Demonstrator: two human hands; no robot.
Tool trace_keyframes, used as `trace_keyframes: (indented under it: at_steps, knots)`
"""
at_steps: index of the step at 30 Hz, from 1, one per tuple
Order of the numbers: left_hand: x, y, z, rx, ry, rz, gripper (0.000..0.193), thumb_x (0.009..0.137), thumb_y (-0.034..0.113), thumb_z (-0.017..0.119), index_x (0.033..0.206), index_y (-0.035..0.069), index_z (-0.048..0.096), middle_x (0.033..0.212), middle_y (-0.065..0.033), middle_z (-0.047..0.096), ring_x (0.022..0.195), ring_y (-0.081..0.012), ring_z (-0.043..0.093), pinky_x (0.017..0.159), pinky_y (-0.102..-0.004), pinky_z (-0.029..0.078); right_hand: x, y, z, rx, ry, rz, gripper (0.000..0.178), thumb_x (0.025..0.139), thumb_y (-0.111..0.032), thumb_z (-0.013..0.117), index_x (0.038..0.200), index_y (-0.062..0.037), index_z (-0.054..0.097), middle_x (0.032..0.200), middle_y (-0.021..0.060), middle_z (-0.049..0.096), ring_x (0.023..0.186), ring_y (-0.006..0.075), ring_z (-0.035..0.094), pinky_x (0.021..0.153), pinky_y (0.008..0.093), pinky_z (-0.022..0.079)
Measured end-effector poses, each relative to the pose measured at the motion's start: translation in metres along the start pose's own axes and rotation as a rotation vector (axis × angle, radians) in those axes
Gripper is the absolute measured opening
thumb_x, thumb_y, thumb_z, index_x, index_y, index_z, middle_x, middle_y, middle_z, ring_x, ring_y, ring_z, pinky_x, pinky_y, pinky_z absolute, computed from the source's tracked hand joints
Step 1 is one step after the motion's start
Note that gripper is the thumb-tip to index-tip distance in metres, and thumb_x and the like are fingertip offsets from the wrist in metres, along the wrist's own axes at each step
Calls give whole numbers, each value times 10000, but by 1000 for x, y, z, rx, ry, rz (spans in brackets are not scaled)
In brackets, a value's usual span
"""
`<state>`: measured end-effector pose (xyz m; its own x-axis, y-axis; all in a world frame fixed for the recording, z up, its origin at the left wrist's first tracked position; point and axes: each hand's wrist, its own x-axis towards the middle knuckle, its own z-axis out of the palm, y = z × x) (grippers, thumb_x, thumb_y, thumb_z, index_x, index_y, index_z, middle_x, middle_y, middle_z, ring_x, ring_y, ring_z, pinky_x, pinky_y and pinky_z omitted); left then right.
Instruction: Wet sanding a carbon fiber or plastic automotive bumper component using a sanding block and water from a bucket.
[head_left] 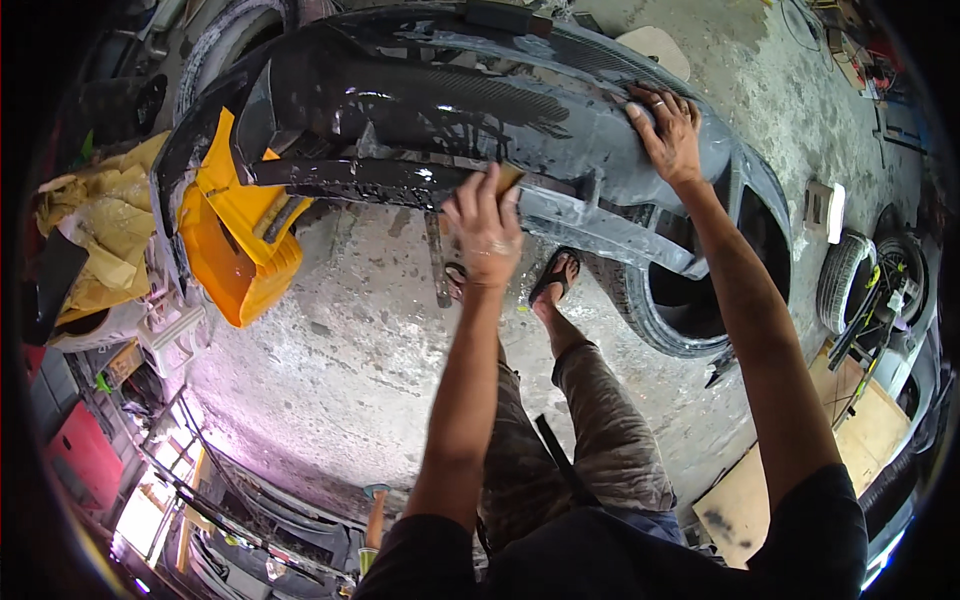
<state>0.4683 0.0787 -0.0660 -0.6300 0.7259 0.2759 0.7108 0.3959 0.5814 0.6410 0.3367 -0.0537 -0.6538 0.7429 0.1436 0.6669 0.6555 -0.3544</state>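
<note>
A large car bumper (420, 120), black on the left and dulled grey on the right, lies across in front of me, wet in places. My left hand (485, 225) is closed on a small tan-brown piece of sandpaper (510, 178), pressed to the bumper's narrow near lip; motion blurs the fingers a little. Farther right, my right hand (668, 140) rests on the grey upper surface, fingers spread and holding nothing. A ring shows on one of its fingers.
A cut yellow plastic container (245, 270) stands by the bumper's left end. A tyre (650, 318) sits beneath the right end. Crumpled brown paper (105, 225) lies at left, another tyre (845, 280) at right. My sandalled feet (556, 275) are on the stained concrete floor (350, 350).
</note>
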Motion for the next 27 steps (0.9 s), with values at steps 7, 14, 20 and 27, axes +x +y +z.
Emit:
trace_keyframes:
  at_steps: [7,14,20,27]
  knots:
    - [35,-37,-2,-243,408,-204,319,1001,212,586,1282,61,585,1192,-120,573,1090,-312,519,970,-485,361,5,-2,20,-1,96,-34,359,1000,-435,502,1189,-191,686,1238,19,650,1202,295,547,1128,522,247]
    - [38,-41,-7,-67,201,165,310,975,196,605,1245,44,604,1187,-138,587,1119,-300,527,951,-458,361,4,28,11,-170,-45,-138,333,1016,-372,447,1293,-338,630,1388,-6,540,1308,287,460,1151,531,204]
    - [8,-11,17,-113,221,-40,336,965,196,597,1265,46,609,1153,-148,603,1097,-305,524,993,-495,346,15,27,2,41,-266,-85,658,887,-634,613,1433,-274,537,1480,34,484,1423,310,357,1190,527,126]
    - [53,-64,-34,10,234,9,282,957,139,604,1224,51,625,1148,-141,595,1071,-305,568,973,-477,369,17,20,-15,-67,-347,-57,863,804,-680,685,1494,-220,447,1510,71,453,1443,296,352,1191,499,156]
